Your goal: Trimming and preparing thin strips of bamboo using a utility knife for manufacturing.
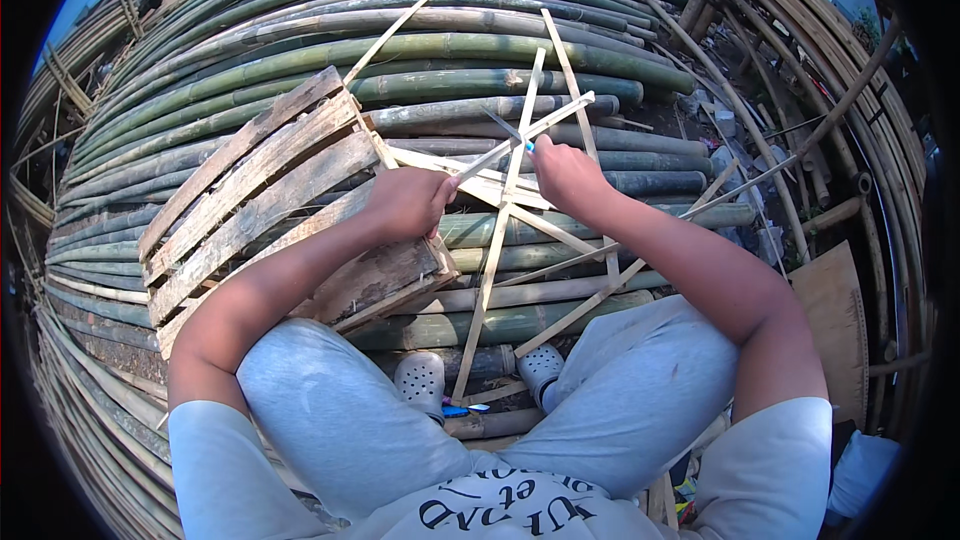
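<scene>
My left hand [408,202] grips a pale split bamboo strip [548,119] that runs up to the right. My right hand [565,176] holds a knife [508,128] with a blue handle, its blade lying against that strip. Several more thin bamboo strips [492,270] cross each other under and around both hands. I sit on stacked bamboo with grey trousers and grey clogs [420,378] showing below.
A weathered wooden pallet [260,200] lies on the left, just beside my left hand. Long green bamboo poles [400,50] fill the ground all around. A brown board [835,325] leans at the right. A small blue tool [462,409] lies between my feet.
</scene>
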The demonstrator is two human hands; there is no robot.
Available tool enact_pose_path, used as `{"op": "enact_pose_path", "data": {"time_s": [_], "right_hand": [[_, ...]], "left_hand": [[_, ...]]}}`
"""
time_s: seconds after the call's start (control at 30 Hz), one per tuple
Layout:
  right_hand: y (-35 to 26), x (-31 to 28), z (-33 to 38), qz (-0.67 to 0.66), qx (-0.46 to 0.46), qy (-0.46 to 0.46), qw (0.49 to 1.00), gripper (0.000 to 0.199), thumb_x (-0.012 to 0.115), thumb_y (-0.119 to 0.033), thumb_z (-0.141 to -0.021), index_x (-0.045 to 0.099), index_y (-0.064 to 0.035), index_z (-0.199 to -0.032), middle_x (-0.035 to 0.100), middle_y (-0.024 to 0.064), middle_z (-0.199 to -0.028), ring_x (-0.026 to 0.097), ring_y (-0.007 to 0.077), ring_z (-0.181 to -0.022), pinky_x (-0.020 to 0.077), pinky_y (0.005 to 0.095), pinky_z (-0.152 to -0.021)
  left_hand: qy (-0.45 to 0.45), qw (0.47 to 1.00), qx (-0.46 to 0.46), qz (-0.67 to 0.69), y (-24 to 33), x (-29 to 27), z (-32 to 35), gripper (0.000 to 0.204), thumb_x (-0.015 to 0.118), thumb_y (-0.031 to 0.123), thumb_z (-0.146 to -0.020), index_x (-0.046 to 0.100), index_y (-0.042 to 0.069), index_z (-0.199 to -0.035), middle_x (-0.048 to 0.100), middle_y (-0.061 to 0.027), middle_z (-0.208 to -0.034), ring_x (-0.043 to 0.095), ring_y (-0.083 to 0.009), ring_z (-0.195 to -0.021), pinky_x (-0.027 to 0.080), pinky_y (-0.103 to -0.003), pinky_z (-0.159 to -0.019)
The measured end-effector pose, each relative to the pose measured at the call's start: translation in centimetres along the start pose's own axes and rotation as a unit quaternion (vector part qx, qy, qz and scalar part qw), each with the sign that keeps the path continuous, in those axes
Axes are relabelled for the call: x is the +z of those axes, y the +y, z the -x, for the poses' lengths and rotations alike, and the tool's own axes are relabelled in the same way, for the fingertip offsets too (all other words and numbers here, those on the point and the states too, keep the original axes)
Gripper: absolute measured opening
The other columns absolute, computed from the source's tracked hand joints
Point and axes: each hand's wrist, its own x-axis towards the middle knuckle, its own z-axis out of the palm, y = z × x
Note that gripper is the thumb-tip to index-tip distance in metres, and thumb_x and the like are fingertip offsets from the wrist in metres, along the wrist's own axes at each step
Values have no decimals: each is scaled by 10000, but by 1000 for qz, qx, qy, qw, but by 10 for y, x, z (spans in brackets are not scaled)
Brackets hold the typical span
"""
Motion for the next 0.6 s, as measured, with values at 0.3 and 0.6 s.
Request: {"op": "enact_pose_path", "data": {"time_s": [0.3, 0.6], "right_hand": [[-19, -4, -5, -60, 2, -28, 998, 272, 461, -210, -1006, 522, 39, -915, 657, 270, -773, 659, 459, -766, 518, 550, -698], [66, -9, -12, 3, 149, -18, 989, 257, 470, -188, -1000, 566, 42, -936, 683, 262, -920, 679, 409, -888, 538, 516, -758]], "left_hand": [[28, 998, 20, -50, -9, 5, -5, 463, 341, 411, -1055, 649, 127, -860, 624, 47, -518, 665, -163, -619, 491, -333, -651], [-22, 996, 41, -80, 3, -2, -4, 453, 326, 403, -1055, 610, 130, -831, 622, 66, -521, 659, -167, -612, 480, -332, -643]]}}
